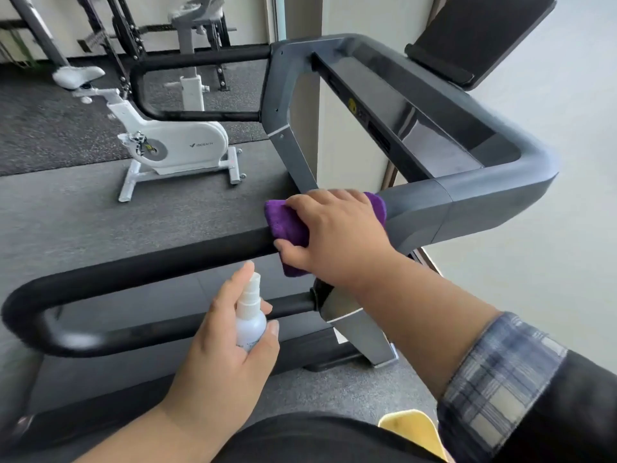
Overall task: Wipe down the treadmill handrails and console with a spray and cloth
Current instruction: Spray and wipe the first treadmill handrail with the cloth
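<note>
One rail (140, 269) under work: right hand (337, 235) grasps purple cloth (283, 222), wrapped over rail top beside grey console arm (467, 202). Left hand (220, 345) grips spray bottle (250, 319), index finger raised near nozzle, just below rail. Judged early-to-middle: far rail (200, 60), console (400, 128), screen (477, 38) look untouched, though cannot tell. Bike (173, 145) well apart; nothing blocks path.

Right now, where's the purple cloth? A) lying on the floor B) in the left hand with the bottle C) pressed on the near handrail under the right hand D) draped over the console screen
C: the right hand presses the purple cloth onto the near handrail; the left hand holds only the spray bottle.
</note>
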Tool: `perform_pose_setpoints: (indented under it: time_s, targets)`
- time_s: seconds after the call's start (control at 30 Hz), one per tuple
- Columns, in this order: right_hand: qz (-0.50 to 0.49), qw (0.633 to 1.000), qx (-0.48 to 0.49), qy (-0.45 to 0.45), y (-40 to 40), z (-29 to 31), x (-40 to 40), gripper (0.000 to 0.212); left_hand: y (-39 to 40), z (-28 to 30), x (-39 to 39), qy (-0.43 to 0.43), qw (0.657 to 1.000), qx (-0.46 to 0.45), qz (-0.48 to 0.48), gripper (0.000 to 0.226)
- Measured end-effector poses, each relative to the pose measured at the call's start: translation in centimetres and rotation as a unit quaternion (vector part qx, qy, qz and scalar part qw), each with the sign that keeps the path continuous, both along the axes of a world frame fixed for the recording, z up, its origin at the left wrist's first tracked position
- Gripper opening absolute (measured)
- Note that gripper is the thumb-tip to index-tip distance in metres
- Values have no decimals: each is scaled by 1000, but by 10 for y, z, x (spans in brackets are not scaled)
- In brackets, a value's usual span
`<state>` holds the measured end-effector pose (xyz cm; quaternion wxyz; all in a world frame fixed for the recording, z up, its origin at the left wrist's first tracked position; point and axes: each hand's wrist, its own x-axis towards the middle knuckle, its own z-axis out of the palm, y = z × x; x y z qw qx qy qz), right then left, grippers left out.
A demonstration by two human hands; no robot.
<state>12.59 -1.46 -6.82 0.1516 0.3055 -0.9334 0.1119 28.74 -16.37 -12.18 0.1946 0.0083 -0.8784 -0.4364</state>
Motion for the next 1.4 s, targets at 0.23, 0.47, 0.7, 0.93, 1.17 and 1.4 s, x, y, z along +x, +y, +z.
perform_pose_setpoints:
  time_s: [0.23,0.47,0.7,0.93,1.17,1.4]
  targets:
    - [-3,997,81,-2,-3,1,5,100,-2,1,13,-18,999,17,40,70]
    - [58,990,123,37,-54,0,17,92,-25,-1,37,-34,995,34,83,71]
    - [111,986,103,67,-150,-9,55,88,-57,4,64,-29,992,41,115,79]
    - [144,976,129,96,-220,-11,85,94,-108,8,98,-1,990,45,136,85]
    - [153,964,184,113,-287,-11,114,79,-163,1,123,8,988,56,145,81]
    - [218,896,341,183,-350,-26,144,20,-213,-8,142,15,989,93,114,70]
